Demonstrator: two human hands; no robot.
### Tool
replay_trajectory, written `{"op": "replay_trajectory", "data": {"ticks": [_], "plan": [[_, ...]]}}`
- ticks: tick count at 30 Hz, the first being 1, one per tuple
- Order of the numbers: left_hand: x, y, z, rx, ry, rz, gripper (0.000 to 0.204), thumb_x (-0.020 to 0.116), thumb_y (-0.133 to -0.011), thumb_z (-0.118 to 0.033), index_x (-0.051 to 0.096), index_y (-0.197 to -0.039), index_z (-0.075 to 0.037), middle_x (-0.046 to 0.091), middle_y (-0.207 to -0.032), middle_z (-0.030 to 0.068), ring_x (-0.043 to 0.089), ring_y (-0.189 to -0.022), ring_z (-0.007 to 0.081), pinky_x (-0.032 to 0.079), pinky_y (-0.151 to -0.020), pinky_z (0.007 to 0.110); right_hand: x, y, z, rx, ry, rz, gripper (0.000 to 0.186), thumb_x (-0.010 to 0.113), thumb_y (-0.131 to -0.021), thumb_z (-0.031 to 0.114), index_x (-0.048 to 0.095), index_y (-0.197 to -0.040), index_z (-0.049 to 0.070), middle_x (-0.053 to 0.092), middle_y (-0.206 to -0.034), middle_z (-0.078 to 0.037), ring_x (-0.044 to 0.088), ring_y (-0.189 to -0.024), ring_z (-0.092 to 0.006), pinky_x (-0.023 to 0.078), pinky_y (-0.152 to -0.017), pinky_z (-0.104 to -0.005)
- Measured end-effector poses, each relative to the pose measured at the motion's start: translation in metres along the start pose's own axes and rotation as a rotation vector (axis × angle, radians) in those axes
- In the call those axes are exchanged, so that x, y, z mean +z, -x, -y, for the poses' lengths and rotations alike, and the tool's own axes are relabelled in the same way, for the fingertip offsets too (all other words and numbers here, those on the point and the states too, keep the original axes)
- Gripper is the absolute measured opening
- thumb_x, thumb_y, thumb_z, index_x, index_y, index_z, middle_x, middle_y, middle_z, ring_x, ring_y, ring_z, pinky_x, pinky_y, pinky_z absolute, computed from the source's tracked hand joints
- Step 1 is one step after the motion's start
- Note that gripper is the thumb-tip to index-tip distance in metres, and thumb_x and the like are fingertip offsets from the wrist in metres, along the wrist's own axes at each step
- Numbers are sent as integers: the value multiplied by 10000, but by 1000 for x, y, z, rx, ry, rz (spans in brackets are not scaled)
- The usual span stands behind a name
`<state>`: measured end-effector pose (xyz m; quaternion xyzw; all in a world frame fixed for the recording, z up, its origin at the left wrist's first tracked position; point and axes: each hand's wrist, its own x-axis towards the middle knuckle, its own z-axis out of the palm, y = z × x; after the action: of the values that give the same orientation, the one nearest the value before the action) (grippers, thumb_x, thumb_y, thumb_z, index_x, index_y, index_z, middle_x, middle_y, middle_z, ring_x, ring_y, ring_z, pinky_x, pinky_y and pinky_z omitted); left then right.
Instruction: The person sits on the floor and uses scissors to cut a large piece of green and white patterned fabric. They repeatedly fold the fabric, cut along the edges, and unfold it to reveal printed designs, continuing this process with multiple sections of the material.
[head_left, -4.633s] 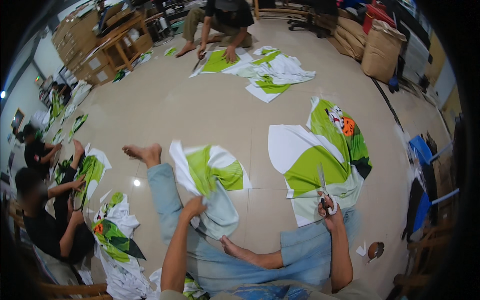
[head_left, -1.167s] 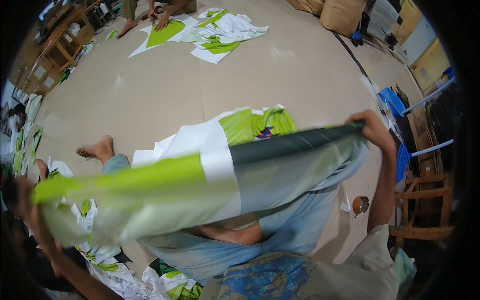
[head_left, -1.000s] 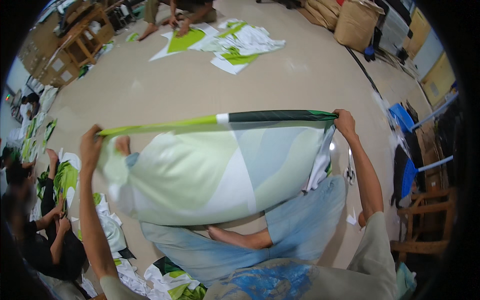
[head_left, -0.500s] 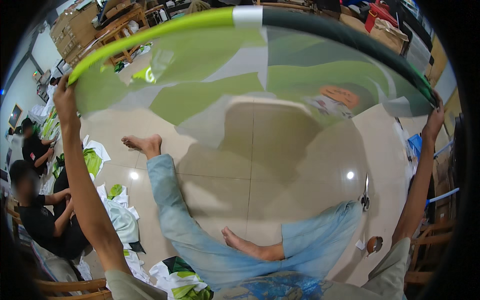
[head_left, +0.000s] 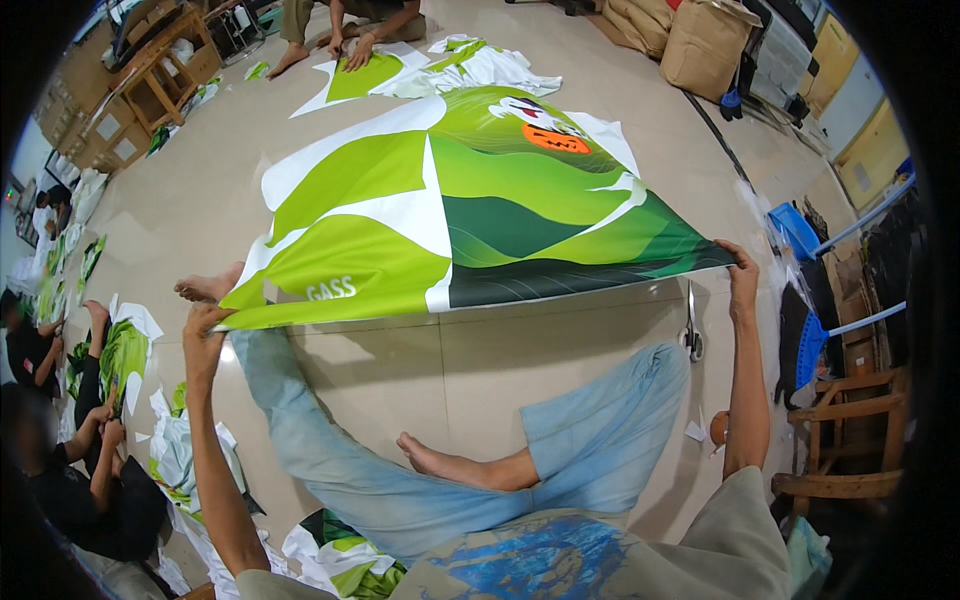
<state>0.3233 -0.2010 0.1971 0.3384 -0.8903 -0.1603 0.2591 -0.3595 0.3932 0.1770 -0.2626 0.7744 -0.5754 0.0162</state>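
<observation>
A wide printed cloth (head_left: 520,210) in greens and white, with an orange pumpkin figure and some lettering, is spread out ahead of me, its far part lying on the floor. My left hand (head_left: 205,332) pinches its near left corner beside my outstretched leg. My right hand (head_left: 741,270) grips the near right corner, so the near edge is stretched between both hands. Silver scissors (head_left: 692,340) lie on the floor to the left of my right forearm. A brown tape roll (head_left: 719,428) is partly hidden by that forearm.
Co-workers sit at left (head_left: 85,495) and at the far top (head_left: 345,20) among cut cloth pieces (head_left: 470,72). A cloth heap (head_left: 345,560) lies by my left hip. Blue dustpans (head_left: 812,345), a wooden stool (head_left: 840,480) and brown sacks (head_left: 705,55) line the right side.
Scissors were in my right hand earlier and now lie on the floor. The cloth, raised high in both hands half a second ago, has come down and spread flat forward with its print uppermost.
</observation>
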Motion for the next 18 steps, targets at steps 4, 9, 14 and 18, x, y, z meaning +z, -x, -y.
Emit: {"op": "replay_trajectory", "data": {"ticks": [4, 9, 14, 18], "plan": [[58, -5, -1, 73, -197, 110, 318, 669, -693, 33, 763, -979, -70, 690, -963, 105, 595, -923, 314, 478, -858, 388, 11, 1, -34, 38, 35, 12, 541, 434, -682, -117, 713, -1137, -33, 721, -1087, -104, 663, -1033, -182, 475, -972, -285], [107, 4, 25, 64, -237, 232, 291, 700, -696, -13, 768, -968, -94, 694, -929, 94, 580, -917, 315, 458, -830, 421, 28, -5, -70, 110, 140, 55, 504, 445, -731, -114, 714, -1146, -21, 719, -1101, -84, 647, -1035, -168, 464, -956, -276], [146, 26, 11, 94, -241, 306, 276, 707, -712, -45, 770, -972, -114, 696, -916, 77, 580, -908, 305, 441, -812, 424, 16, 1, -105, 198, 174, 106, 408, 502, -807, -66, 718, -1148, -5, 712, -1112, -73, 632, -1035, -156, 455, -943, -271], [144, 49, -1, 53, -198, 413, 262, 723, -723, -88, 770, -978, -122, 703, -928, 66, 580, -916, 295, 428, -822, 414, 8, 21, -110, 203, 244, 130, 374, 502, -857, -30, 703, -1171, -4, 699, -1148, -82, 611, -1086, -164, 438, -977, -283]]}}
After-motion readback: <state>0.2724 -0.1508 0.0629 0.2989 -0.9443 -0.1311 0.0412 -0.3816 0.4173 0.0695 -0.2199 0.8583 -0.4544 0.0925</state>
